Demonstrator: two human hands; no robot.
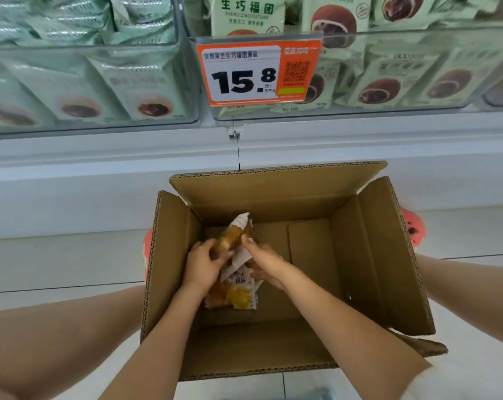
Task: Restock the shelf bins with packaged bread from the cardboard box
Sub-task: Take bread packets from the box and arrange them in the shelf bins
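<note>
Open brown cardboard box [273, 356] on floor, flaps up, nearly empty. Bread packets [238, 293] (white-orange wrappers, yellow filling print) bunched at its left side, one tilted upright. Clear shelf bins [417, 108] above hold green packets.

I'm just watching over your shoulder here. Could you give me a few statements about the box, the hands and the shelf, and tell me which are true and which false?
1. Both hands, left hand and right hand, hold bread packets inside the cardboard box. True.
2. The box is packed full. False: its floor is mostly bare.
3. The price tag reads 15.8. True.
4. The shelf bins stand empty. False: green packets fill them.
</note>
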